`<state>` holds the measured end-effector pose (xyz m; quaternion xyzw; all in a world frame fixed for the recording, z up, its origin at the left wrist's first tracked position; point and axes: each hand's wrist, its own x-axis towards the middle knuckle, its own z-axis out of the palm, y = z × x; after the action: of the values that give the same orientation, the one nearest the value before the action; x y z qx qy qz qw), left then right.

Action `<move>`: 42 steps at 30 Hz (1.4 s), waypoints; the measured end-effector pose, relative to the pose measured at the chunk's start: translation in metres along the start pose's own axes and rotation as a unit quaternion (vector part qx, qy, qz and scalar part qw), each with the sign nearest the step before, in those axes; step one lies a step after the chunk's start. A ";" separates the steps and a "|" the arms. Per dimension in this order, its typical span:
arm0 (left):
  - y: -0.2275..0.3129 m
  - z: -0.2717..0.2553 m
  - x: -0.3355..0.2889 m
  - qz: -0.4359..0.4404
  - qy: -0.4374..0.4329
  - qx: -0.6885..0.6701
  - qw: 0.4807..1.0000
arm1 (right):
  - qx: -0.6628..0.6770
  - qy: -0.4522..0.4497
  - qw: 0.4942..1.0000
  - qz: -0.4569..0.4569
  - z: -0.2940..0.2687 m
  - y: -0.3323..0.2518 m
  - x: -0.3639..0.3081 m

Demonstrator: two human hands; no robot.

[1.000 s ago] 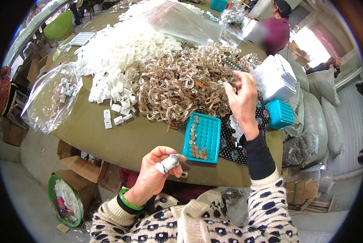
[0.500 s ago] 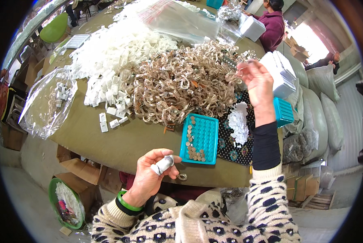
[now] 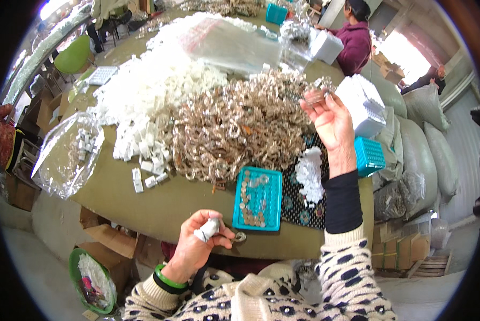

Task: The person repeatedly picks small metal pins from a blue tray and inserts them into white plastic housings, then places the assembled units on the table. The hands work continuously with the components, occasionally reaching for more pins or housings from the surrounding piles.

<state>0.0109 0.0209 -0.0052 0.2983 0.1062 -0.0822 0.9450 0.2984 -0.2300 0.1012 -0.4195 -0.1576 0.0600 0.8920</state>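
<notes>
My left hand (image 3: pixel 200 241), white wrapping on a finger, is closed low at the table's front edge; a small coil of thin wire (image 3: pixel 240 236) sticks out from its fingertips. My right hand (image 3: pixel 333 123) is raised palm-up at the right end of a big heap of coiled clear-and-copper wires (image 3: pixel 229 128). Between its thumb and fingers is a thin shiny wire strand (image 3: pixel 316 98), partly blurred. A teal tray (image 3: pixel 274 199) of round cups lies between the hands, with coin-like discs (image 3: pixel 246 206) along its left and lower sides. White tabs (image 3: pixel 310 174) lie on a dark patterned cloth (image 3: pixel 297 206).
Small white plastic cases (image 3: pixel 143 96) are heaped at left, beside a clear bag (image 3: pixel 71 155). Plastic bags (image 3: pixel 229 43) lie at the back. White stacked trays (image 3: pixel 360 104) and a teal stack (image 3: pixel 369 156) stand right. A person in maroon (image 3: pixel 353 45) is at the far right.
The view has shifted slightly, so the table's things sit lower in it. My right hand remains raised by the wire heap, its fingers a little changed. The left still holds its coil.
</notes>
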 end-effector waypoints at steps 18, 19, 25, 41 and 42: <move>0.043 0.055 -0.003 0.284 0.013 0.396 0.873 | -0.487 -0.221 0.840 -0.094 0.132 0.059 -0.160; 0.044 0.054 -0.003 0.305 0.012 0.451 0.839 | -0.499 -0.231 0.833 -0.063 0.132 0.060 -0.167; 0.035 0.043 -0.003 0.372 0.018 0.556 0.743 | -0.545 -0.239 0.799 -0.083 0.124 0.067 -0.182; 0.020 0.029 -0.005 0.208 0.004 0.233 0.950 | -0.387 -0.077 0.910 0.127 0.123 0.079 -0.204; 0.020 0.029 -0.005 0.196 -0.007 0.198 0.960 | -0.398 -0.083 0.905 0.126 0.123 0.077 -0.204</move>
<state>0.0145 0.0210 0.0298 0.4936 0.0207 0.0831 0.8655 0.0669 -0.1393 0.0684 -0.7494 -0.1875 0.1387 0.6196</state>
